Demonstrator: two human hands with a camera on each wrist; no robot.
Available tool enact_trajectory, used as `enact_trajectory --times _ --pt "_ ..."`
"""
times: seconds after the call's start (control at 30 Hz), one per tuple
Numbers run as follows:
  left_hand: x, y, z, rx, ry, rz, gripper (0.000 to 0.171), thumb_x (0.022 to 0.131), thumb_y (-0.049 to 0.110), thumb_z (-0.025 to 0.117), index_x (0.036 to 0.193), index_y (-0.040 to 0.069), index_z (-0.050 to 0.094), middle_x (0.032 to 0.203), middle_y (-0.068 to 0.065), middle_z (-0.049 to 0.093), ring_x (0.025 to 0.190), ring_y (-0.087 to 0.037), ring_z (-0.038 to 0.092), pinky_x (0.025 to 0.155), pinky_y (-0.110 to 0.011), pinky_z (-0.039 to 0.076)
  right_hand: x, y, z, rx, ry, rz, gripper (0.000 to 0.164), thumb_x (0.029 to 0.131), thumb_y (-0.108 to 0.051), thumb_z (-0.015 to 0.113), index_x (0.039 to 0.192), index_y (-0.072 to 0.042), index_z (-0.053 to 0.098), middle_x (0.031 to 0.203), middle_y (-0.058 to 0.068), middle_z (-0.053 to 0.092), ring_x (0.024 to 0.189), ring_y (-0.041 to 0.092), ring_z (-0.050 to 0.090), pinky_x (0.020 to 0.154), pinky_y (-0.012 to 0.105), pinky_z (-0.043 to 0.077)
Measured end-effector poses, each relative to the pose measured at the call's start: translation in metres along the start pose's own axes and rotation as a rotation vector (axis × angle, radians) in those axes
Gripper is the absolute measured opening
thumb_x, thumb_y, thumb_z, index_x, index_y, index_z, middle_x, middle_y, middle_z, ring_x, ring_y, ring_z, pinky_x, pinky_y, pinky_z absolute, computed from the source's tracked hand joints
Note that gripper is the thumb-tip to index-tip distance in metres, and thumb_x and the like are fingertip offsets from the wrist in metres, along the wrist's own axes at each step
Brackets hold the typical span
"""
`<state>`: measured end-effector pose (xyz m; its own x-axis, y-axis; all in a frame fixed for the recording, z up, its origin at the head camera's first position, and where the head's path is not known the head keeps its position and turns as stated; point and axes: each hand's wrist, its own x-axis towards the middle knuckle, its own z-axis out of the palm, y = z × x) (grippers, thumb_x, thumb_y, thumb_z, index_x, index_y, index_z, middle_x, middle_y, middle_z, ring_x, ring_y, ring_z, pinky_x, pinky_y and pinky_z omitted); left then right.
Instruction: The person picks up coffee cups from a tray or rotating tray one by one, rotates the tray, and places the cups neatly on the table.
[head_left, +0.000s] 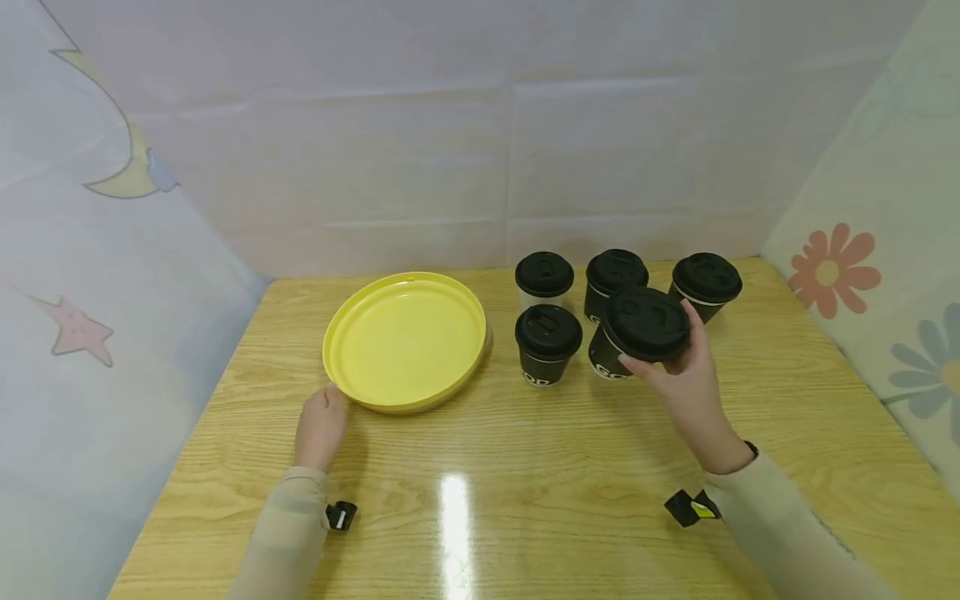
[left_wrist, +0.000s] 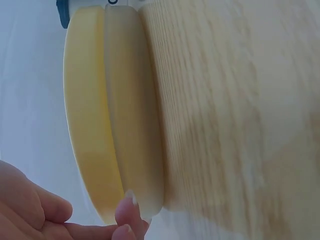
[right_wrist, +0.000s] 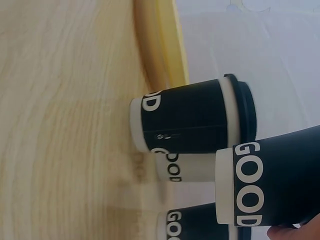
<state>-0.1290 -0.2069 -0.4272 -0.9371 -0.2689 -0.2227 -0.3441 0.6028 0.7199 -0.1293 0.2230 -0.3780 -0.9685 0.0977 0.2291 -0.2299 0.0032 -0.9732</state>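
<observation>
My right hand (head_left: 686, 379) grips a black paper coffee cup (head_left: 648, 325) with a black lid, thumb and fingers around its upper part. White "GOOD" lettering runs near its base in the right wrist view, where the cup (right_wrist: 275, 180) is raised off the wood. At the left, my left hand (head_left: 321, 425) holds the near-left edge of a round yellow tray (head_left: 405, 408), which lies flat. From the left wrist view, curled fingertips (left_wrist: 129, 212) meet the tray's side (left_wrist: 90, 120), with the thumb a little apart on the upper side.
Several more lidded cups stand upright around the held one: a black cup (head_left: 548, 343) in front left, a white cup (head_left: 543, 279) behind it, and black cups at the back middle (head_left: 617, 275) and back right (head_left: 707, 283). Printed sheets (head_left: 420, 167) border the wooden table (head_left: 525, 500).
</observation>
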Motion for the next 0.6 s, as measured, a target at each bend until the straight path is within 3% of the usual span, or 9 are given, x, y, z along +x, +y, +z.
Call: enact_trajectory --times 0.2,0.37,0.6 --pt "0.001 0.000 0.001 -0.005 -0.023 -0.003 0.043 0.107 0.024 0.013 0.083 0.003 0.042 0.069 -0.007 0.036 0.058 -0.018 0.035 0.056 -0.032 0.035 0.005 0.020 -0.005 -0.039 0.014 0.052 0.101 0.085 0.011 0.067 0.156 -0.013 0.000 0.150 0.017 0.025 0.131 0.017 0.037 0.102 0.015 0.034" --pt "0.000 -0.002 0.001 0.000 -0.016 -0.006 0.046 0.107 0.024 0.014 0.095 -0.003 0.048 0.074 -0.009 0.036 0.064 -0.021 0.036 0.059 -0.034 0.034 0.011 0.034 -0.008 -0.095 0.008 0.093 0.101 0.086 0.007 0.068 0.156 -0.014 -0.003 0.152 0.019 0.021 0.134 0.022 0.033 0.102 0.014 0.033" --pt "0.000 -0.003 0.001 0.003 0.016 0.007 0.042 0.107 0.023 0.016 0.077 0.005 0.038 0.067 -0.007 0.035 0.057 -0.019 0.034 0.056 -0.033 0.033 0.017 0.046 -0.012 -0.163 -0.002 0.147 0.102 0.089 -0.003 0.070 0.156 -0.016 -0.007 0.156 0.019 0.016 0.140 0.030 0.026 0.101 0.012 0.032"
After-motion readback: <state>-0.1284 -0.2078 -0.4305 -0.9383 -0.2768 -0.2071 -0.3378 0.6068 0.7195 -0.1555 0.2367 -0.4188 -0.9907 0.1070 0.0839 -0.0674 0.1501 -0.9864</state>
